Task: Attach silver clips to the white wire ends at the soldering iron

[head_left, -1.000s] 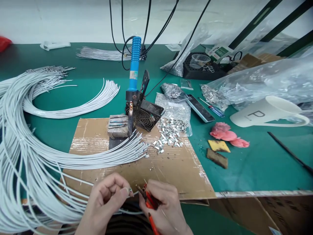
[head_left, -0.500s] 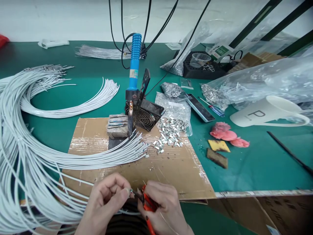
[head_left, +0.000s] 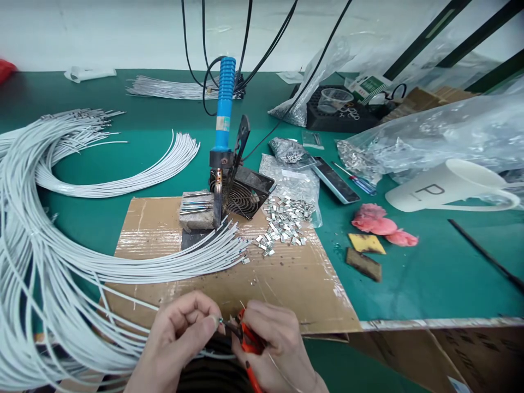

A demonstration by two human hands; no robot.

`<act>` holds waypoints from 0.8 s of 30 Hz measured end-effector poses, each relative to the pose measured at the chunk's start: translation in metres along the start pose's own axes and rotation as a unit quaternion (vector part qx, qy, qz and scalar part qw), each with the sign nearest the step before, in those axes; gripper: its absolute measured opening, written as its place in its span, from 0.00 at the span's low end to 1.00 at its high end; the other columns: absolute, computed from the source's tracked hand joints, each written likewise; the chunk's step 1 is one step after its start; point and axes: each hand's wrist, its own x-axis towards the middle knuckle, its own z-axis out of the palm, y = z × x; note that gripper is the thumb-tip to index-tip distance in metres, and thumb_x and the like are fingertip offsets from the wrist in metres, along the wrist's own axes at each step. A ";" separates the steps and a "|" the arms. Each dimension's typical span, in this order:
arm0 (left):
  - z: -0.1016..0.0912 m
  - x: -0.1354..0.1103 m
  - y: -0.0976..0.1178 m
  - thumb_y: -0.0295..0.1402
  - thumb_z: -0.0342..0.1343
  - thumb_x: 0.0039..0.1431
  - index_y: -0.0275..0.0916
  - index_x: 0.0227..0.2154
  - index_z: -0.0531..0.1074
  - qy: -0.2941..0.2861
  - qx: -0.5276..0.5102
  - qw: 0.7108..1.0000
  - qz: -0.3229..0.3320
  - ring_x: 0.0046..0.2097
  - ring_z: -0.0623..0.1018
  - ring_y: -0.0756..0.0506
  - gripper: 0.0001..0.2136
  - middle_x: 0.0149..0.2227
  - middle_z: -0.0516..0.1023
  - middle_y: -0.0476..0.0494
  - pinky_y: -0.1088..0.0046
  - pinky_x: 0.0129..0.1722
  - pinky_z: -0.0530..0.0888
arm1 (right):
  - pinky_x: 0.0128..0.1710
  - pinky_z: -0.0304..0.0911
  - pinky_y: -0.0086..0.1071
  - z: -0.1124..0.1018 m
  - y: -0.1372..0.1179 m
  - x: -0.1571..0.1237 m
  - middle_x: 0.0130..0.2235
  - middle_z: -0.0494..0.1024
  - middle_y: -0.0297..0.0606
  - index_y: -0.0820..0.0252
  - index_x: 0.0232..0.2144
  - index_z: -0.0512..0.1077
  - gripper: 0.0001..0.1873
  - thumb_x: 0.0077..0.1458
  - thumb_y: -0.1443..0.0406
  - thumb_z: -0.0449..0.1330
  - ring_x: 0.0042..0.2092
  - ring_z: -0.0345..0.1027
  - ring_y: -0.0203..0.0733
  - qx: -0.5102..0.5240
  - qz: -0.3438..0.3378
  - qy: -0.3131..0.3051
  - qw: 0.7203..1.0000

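Low in the middle, my left hand pinches a small metal connector between thumb and forefinger; most of it is hidden by the fingers. Wrapped in my right hand are red-handled pliers, their dark jaws meeting the connector at my left fingertips. A thin pale strand sticks out by the right hand. White cables curve in a large bundle from the left, their tips over the cardboard. A heap of small metal connectors lies beyond my hands.
A blue-handled soldering iron stands upright beside a grey block and a small fan. Rightward lie a phone, a screwdriver, a white mug, pink foam and a yellow sponge.
Both hands stay almost in place, with the pliers still against the small piece. Only a slight shift of the right hand and pliers shows.
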 end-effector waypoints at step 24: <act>0.000 0.000 -0.011 0.51 0.73 0.46 0.40 0.22 0.80 0.116 0.012 0.991 0.060 0.26 0.60 0.51 0.18 0.20 0.71 0.52 0.78 0.27 0.58 | 0.14 0.47 0.25 -0.002 0.015 -0.009 0.16 0.51 0.23 0.53 0.20 0.48 0.24 0.68 0.75 0.45 0.14 0.45 0.29 0.022 0.129 0.216 0.968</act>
